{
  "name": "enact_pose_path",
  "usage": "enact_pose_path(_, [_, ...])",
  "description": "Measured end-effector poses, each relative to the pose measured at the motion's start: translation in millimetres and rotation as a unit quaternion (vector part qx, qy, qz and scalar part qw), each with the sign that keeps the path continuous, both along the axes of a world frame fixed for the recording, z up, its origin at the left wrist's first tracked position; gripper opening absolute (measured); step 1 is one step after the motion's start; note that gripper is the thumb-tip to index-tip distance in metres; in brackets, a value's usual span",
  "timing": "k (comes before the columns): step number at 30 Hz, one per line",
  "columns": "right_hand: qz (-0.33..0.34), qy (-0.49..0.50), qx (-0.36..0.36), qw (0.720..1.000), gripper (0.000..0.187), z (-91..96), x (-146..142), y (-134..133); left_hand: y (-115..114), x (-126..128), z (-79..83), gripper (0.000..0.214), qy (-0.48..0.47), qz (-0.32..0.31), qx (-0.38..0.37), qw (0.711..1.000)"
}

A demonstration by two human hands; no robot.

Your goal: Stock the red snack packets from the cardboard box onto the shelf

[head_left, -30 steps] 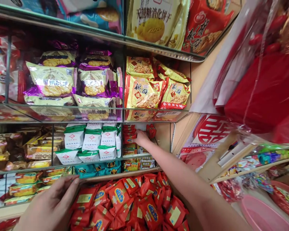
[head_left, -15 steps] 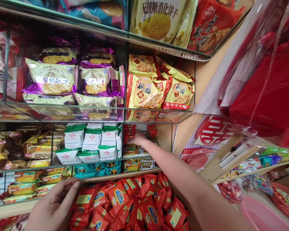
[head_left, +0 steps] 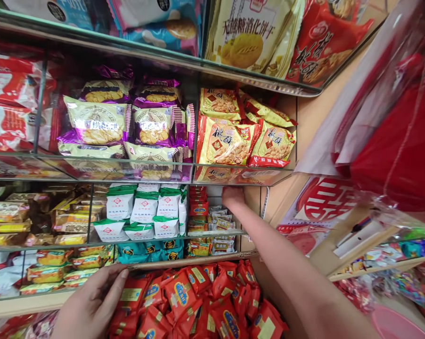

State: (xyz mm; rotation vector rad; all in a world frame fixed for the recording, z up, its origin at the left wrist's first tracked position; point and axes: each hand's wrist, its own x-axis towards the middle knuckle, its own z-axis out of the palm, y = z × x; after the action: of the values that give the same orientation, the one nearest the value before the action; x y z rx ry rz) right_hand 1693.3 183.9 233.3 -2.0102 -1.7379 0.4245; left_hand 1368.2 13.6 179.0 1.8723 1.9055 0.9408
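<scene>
My left hand (head_left: 97,296) pinches the rim of a cardboard box (head_left: 184,260), its thumb on the near side. The box is full of small red snack packets (head_left: 179,294). My right hand (head_left: 233,197) reaches deep into a low shelf compartment, under the glass shelf above. Its fingers are hidden behind the wrist, so whatever they hold cannot be seen. Left of that hand stands a stack of red packets (head_left: 199,208). Just below it lie silver-wrapped packets (head_left: 222,219).
White-and-green bags (head_left: 143,209) fill the compartment to the left. Above, a glass shelf (head_left: 156,172) holds purple cookie packs (head_left: 95,122) and yellow-red cookie packs (head_left: 228,141). A red item in clear plastic (head_left: 399,127) hangs at the right, over a pink basin (head_left: 392,325).
My right hand has moved from the red stack toward the right side of the compartment, uncovering stacked packets. The left hand stays on the box rim. The whole view has shifted slightly.
</scene>
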Motion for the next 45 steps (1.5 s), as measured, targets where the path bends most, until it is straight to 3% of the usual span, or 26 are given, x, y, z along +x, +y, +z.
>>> enact_pose_path(5, [-0.106,-0.104,-0.061,0.987,0.028,-9.7,-3,6,2,2,-3.7,0.022,-0.033,-0.014,0.031,0.999])
enact_pose_path(9, [-0.11,-0.127,-0.059,0.984,0.028,-12.3,-10,2,4,2,-5.0,0.021,-0.022,-0.018,0.047,0.999])
enact_pose_path(12, [-0.098,-0.108,-0.046,0.988,0.03,-1.0,-8,-6,4,3,-3.5,0.022,-0.026,-0.024,0.059,0.998])
enact_pose_path(15, [-0.07,-0.07,-0.014,0.995,0.029,19.3,-1,-28,2,7,0.6,0.022,-0.071,-0.021,0.052,0.996])
enact_pose_path(17, [-0.041,-0.043,0.019,0.998,0.032,30.2,3,-56,-1,16,8.4,0.024,-0.127,-0.007,0.037,0.991])
enact_pose_path(19, [0.023,0.047,0.039,0.998,0.034,34.9,4,-92,-7,32,22.4,0.03,-0.207,0.006,0.025,0.978])
enact_pose_path(22, [0.189,0.232,-0.002,0.954,0.03,32.4,-5,-148,-17,66,50.3,0.044,-0.383,-0.028,-0.003,0.923])
enact_pose_path(24, [0.275,0.284,-0.045,0.917,0.026,27.1,-17,-178,-22,90,64.4,0.053,-0.491,-0.115,-0.095,0.858])
enact_pose_path(26, [0.302,0.32,-0.062,0.896,0.027,18.3,-29,-198,-27,108,69.6,0.05,-0.532,-0.175,-0.209,0.802])
enact_pose_path(28, [0.275,0.408,-0.061,0.869,0.04,4.9,-39,-209,-31,118,66.5,0.039,-0.583,-0.176,-0.259,0.75])
enact_pose_path(30, [0.206,0.525,-0.047,0.824,0.049,-11.6,-46,-213,-35,120,59.4,0.027,-0.65,-0.153,-0.246,0.703])
enact_pose_path(32, [0.129,0.619,-0.023,0.775,0.041,-27.3,-53,-215,-36,117,52.2,0.02,-0.707,-0.141,-0.229,0.653])
enact_pose_path(34, [0.07,0.66,0.013,0.748,0.03,-38.3,-58,-215,-36,110,46.1,0.018,-0.737,-0.137,-0.253,0.612])
enact_pose_path(36, [0.037,0.66,0.047,0.749,0.028,-43.5,-61,-214,-34,100,39.7,0.016,-0.742,-0.1,-0.252,0.613])
enact_pose_path(39, [0.017,0.651,0.068,0.756,0.027,-44.5,-63,-213,-34,87,27.4,0.017,-0.705,-0.046,-0.206,0.677])
enact_pose_path(41, [0.017,0.655,0.067,0.752,0.025,-44.9,-64,-213,-36,85,19.2,0.023,-0.662,-0.048,-0.223,0.714])
enact_pose_path(45, [0.024,0.66,0.064,0.749,0.023,-52.4,-67,-214,-43,96,12.6,0.025,-0.613,-0.078,-0.309,0.723])
